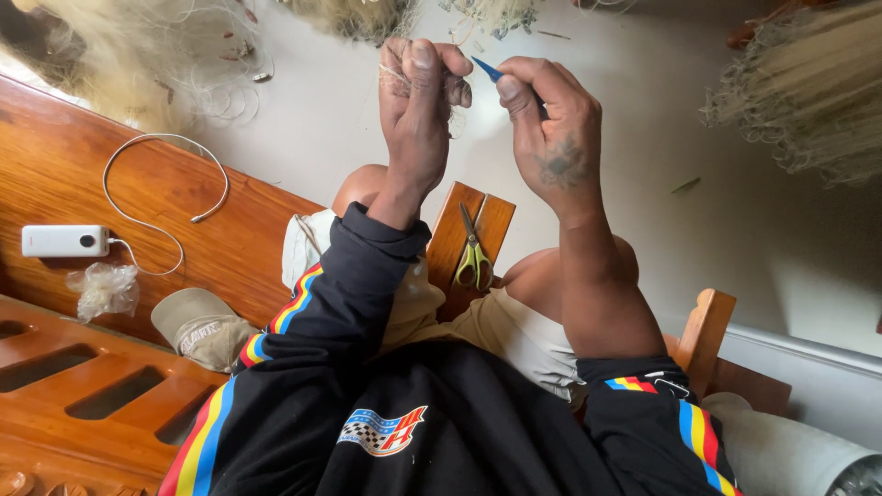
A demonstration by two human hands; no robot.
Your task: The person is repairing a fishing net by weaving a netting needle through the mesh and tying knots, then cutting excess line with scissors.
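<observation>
A pale floor (pixel 735 211) fills the upper right of the frame, and heaps of fine, cream-coloured fishing net (pixel 138 55) lie along the top edge, one at the upper left and another bundle at the upper right. A polished wooden bench (pixel 55 184) runs along the left side, with carved slots at the lower left.

The person sits on a low wooden stool (pixel 482 220) in the centre, wearing a black jacket with red, yellow and blue stripes on the sleeves and light shorts, knees bare.

On the bench, at the lower left, lies a tan cap (pixel 197 326), with a crumpled clear plastic bag (pixel 106 289) just beside it. Above these sits a white power bank (pixel 64 241) with a white cable (pixel 165 174) looping up from it.

The left hand (pixel 418 119) is raised at the upper centre, its fingers closed tight around a bunch of net strands (pixel 395 78), thumb pressed up along them. The right hand (pixel 551 129) is just beside it to the right, thumb and forefinger pinching a small blue netting needle (pixel 487 69) whose tip points towards the left hand's fingers. The two hands are near each other but apart.

A pair of scissors with green handles (pixel 473 253) rests on the stool between the thighs, blades pointing up the frame.
</observation>
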